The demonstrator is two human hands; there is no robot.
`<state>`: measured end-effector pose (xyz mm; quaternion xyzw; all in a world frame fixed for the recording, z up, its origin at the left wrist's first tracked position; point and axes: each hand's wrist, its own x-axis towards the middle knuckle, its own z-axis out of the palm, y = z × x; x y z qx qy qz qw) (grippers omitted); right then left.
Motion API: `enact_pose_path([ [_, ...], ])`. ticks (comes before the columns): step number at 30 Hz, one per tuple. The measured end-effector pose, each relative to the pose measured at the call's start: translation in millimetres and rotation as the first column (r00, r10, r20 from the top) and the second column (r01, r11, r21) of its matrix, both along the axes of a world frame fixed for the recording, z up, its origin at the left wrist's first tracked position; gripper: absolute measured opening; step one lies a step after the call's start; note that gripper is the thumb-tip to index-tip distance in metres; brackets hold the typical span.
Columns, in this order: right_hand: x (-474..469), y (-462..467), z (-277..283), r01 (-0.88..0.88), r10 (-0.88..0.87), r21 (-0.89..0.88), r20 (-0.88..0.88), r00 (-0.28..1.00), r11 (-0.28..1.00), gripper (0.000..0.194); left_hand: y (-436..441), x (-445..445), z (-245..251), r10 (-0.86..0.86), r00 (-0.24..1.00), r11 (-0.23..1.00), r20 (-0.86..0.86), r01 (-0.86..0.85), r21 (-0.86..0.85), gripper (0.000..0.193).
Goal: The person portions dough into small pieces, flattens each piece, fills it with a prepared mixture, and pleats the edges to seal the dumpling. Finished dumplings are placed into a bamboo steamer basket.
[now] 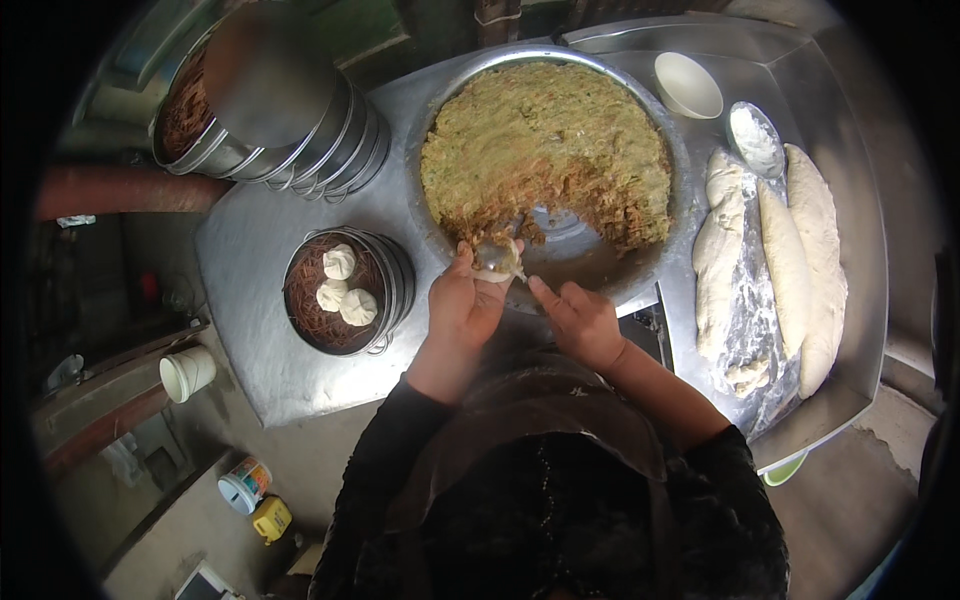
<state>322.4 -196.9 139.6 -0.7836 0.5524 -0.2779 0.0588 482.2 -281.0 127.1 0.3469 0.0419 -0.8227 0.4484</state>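
My left hand (469,300) cups a dough wrapper (491,276) with some filling in it, over the near rim of a large metal basin (679,180). A metal spoon (491,259) lies against the filling; my right hand (581,319) grips its handle from the right. Chopped filling (547,135) fills the far part of the basin, and its bare bottom shows at the near side. To the left, several pleated buns (358,307) sit on the brown strands lining a round steamer tray (300,330). Long floured dough pieces (816,277) lie on the right.
Stacked metal steamers (352,142) stand at the back left, a blurred patch over part of them. A pale bowl (688,85) and a bowl of flour (756,141) are at the back right. White buckets (187,373) and a yellow jug (271,519) are lower left, beyond the metal table (247,300).
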Motion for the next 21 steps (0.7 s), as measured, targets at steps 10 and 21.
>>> enact_pose_path([
  [10, -54, -22, -21, 0.107, -0.162, 0.331, 0.143, 0.976, 0.937, 0.028, -7, 40, -13, 0.019, 0.964, 0.98, 0.266, 0.035, -0.196, 0.032],
  [21, -40, -38, -24, -0.077, 0.05, 0.664, 0.059, 0.997, 0.744, 0.019, 25, 64, -21, 0.012, 0.971, 0.951, 0.24, 0.063, -0.302, 0.037],
])
